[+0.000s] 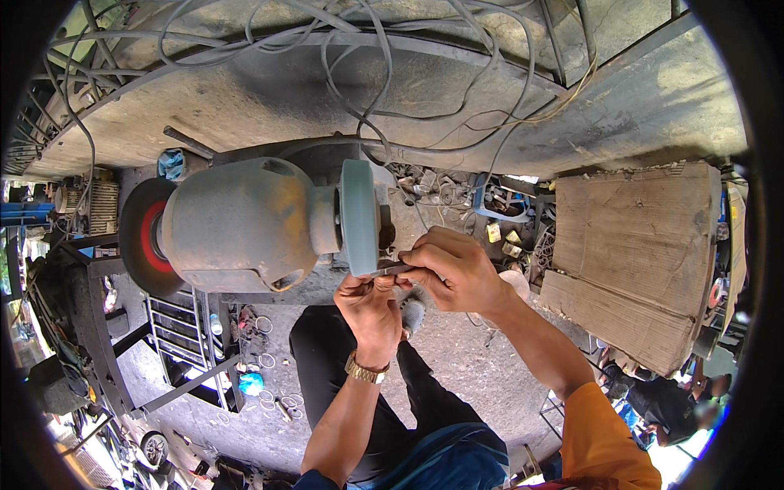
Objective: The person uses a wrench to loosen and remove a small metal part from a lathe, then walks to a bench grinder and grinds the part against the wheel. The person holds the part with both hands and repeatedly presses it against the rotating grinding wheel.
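A grey bench grinder (237, 224) stands in front of me, its motor housing worn and rust-stained. On its right end sits a pale green grinding wheel (360, 216); on the left is a dark wheel (147, 237) with a red centre. Both my hands grip a small, flat, dark metal piece (393, 269) at the lower edge of the green wheel. My left hand (367, 314), below the wheel, has its fingers closed on the near end. From the right, my right hand (454, 269) pinches the other end. Fingers hide much of the piece, so contact with the wheel is unclear.
Behind the grinder runs a wall (457, 94) with loose cables (376, 57). Flat cardboard (633, 261) stands at the right. A blue crate (500, 200) lies among scrap. Metal frames (175, 327) and rings are at the left. Another person (665, 404) is at the lower right.
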The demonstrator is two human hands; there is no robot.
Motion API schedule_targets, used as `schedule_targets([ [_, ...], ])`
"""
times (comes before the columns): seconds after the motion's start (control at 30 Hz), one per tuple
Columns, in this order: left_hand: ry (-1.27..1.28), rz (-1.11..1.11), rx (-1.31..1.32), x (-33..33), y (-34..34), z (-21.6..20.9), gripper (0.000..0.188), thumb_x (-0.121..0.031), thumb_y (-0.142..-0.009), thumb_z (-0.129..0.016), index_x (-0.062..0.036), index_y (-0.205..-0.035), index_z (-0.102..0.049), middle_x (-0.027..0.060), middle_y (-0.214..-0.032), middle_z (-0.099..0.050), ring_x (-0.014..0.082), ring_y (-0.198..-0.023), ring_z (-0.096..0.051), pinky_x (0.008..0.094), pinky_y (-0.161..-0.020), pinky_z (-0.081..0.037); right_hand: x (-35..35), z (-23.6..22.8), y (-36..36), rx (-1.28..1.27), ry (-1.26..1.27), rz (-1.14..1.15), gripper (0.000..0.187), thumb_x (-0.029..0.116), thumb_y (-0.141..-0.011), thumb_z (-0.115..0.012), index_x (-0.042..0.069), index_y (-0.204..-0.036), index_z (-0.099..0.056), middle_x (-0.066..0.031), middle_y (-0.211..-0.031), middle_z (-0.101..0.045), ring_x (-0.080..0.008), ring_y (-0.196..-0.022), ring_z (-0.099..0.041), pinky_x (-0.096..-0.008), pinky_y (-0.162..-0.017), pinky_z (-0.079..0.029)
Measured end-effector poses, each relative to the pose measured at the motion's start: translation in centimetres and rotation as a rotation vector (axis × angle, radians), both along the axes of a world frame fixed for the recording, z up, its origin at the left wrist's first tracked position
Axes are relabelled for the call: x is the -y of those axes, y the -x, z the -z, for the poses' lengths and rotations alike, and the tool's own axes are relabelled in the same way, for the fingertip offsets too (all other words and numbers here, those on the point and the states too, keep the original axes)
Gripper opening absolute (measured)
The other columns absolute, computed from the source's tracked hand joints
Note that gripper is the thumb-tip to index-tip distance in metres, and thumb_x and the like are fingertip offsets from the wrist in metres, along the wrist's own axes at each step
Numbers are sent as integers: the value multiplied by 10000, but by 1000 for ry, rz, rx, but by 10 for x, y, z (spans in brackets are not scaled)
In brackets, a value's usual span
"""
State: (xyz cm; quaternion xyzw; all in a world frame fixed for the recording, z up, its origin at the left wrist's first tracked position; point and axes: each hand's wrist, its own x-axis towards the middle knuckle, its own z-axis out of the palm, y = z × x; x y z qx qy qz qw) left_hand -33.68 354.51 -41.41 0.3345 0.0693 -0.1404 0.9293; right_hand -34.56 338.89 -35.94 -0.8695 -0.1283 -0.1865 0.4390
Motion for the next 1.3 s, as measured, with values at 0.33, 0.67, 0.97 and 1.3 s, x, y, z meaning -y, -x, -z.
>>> schedule_targets([
  [0.33,-35,14,48,-5,0,-1,80,-33,-949,-724,-3,-1017,-695,126,-970,-752,183,-806,-700,306,-719,-580,-4,-1,-2,-16,0,-30,238,52,-777,-776,34,-917,-585,-96,-814,-604,-296,-740,-600,-402,-646,-492],
  [0.67,-30,13,60,-6,-1,-1,89,-35,-948,-725,-15,-1031,-700,119,-963,-758,182,-799,-706,300,-712,-584,-4,-3,-3,-13,9,-48,237,43,-767,-769,30,-911,-581,-99,-807,-600,-299,-754,-604,-404,-657,-499],
  [0.97,-29,26,68,-4,-1,-1,92,-40,-950,-724,-4,-1030,-697,124,-967,-756,185,-790,-704,305,-710,-584,-3,1,-2,-25,-30,-35,235,33,-762,-764,35,-904,-577,-101,-808,-602,-306,-725,-603,-408,-637,-495],
  [1.3,-34,26,58,1,1,3,99,-8,-940,-721,31,-1023,-684,145,-960,-748,206,-769,-705,318,-687,-592,4,-4,0,-14,-7,-35,238,57,-778,-773,38,-887,-562,-99,-798,-590,-305,-717,-594,-410,-627,-483],
])
